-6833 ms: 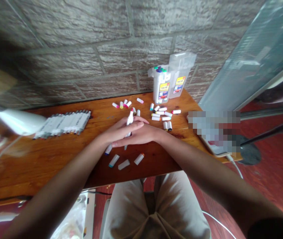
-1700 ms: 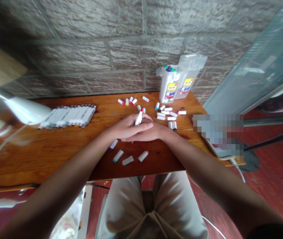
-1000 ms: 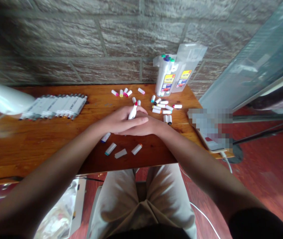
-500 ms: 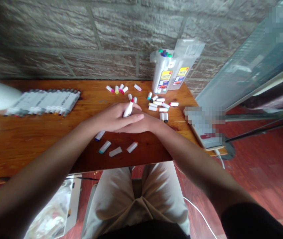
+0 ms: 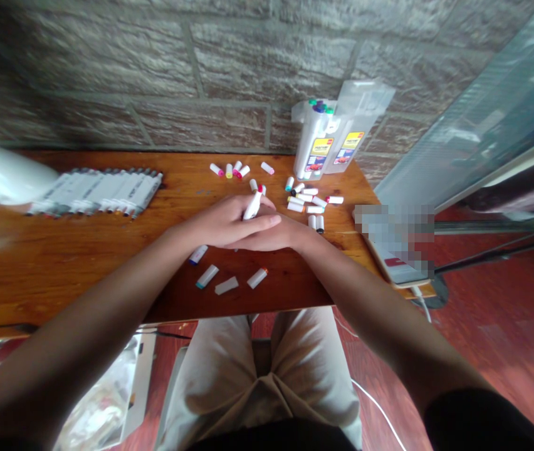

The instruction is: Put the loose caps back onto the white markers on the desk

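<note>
My left hand (image 5: 227, 220) lies partly over my right hand (image 5: 271, 237) above the wooden table. A white marker (image 5: 251, 207) with a bare red tip rises slanting between my left thumb and index finger. My left thumb reaches across the back of my right hand, whose fingers are mostly hidden under the left. Beyond the hands, several white marker caps (image 5: 314, 210) with coloured ends lie loosely. Nearer my lap lie a teal-ended cap (image 5: 207, 276), a plain whitish cap (image 5: 226, 286) and an orange-ended cap (image 5: 257, 278).
A row of white markers (image 5: 102, 191) lies at the left on the table (image 5: 83, 263). Clear plastic marker cases (image 5: 314, 138) stand against the stone wall, one holding markers. A partly blurred-out phone-like device (image 5: 396, 250) with a white cable lies at the right edge.
The view has shifted slightly, so everything sits a little farther right. Both hands stay together, and the marker keeps nearly the same pose.
</note>
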A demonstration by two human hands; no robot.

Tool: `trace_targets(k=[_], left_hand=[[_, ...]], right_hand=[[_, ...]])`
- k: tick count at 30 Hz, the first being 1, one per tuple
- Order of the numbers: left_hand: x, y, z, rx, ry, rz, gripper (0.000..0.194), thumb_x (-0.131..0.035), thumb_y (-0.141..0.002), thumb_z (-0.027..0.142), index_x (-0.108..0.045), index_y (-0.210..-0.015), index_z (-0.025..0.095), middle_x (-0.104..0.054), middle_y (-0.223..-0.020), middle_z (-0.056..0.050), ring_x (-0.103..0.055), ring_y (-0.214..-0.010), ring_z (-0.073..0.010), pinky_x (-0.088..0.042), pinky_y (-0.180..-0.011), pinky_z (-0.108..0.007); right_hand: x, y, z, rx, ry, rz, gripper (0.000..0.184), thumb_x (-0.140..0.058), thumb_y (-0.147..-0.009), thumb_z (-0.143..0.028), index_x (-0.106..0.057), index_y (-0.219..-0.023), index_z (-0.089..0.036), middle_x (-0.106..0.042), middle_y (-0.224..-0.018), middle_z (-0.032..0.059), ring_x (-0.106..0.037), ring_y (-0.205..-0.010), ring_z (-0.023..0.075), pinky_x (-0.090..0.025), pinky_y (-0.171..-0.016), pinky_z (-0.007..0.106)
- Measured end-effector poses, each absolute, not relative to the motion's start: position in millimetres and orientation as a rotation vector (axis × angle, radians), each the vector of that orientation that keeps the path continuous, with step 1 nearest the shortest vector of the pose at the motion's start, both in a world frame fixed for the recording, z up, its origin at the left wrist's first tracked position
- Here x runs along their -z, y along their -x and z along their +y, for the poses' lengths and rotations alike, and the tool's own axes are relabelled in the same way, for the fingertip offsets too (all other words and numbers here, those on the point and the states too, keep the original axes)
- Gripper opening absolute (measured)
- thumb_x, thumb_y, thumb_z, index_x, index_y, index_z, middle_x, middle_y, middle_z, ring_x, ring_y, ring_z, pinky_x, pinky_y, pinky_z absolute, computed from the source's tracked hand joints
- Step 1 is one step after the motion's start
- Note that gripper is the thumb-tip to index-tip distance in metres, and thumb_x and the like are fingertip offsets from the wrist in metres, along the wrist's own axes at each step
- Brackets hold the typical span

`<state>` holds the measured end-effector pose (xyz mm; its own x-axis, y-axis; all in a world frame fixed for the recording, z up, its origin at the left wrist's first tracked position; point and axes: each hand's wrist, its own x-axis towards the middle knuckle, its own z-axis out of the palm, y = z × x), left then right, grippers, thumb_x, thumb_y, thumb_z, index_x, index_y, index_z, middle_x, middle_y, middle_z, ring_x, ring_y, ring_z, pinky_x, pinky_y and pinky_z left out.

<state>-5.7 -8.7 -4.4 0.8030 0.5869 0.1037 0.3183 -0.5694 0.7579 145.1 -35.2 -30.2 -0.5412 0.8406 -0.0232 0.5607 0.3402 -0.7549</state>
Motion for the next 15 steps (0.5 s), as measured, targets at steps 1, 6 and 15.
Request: trace_targets(k=[1, 6, 15], left_hand=[[5, 6, -9, -0.448, -2.212, 0.663, 0.05, -0.053, -0.093, 0.058, -0.067, -0.116, 0.016, -0.073, -0.108, -0.007, -0.068, -0.098, -0.021, -0.05, -0.091, -0.032], [3, 5, -10, -0.451, -2.223, 0.678, 0.05, -0.053, -0.093, 0.058, -0.067, -0.115, 0.016, -0.073, -0.109, -0.007, -0.068, -0.099, -0.0213, -0.05, -0.09, -0.032], [3, 5, -11, -0.443, -2.247, 0.675, 0.048, -0.053, -0.092, 0.057, -0.067, -0.115, 0.017, -0.073, -0.109, -0.006, -0.067, -0.099, -0.0212, -0.051, -0.091, -0.031]], right_hand=[[32, -146, -35, -1.016, 1.256, -2.231, 0.026, -0.076, -0.083, -0.032, -0.072, -0.1, -0.014, -0.074, -0.106, 0.0068, -0.064, -0.117, 0.0205, -0.047, -0.108, 0.026], [42, -149, -33, -0.904, 1.388, -2.182, 0.024, -0.075, -0.083, -0.031, -0.07, -0.1, -0.014, -0.072, -0.106, 0.006, -0.063, -0.122, 0.0226, -0.047, -0.11, 0.026], [21, -145, -41, -0.968, 1.223, -2.231, 0.033, -0.075, -0.084, -0.037, -0.07, -0.107, -0.014, -0.071, -0.115, 0.0065, -0.06, -0.127, 0.0236, -0.046, -0.112, 0.027]])
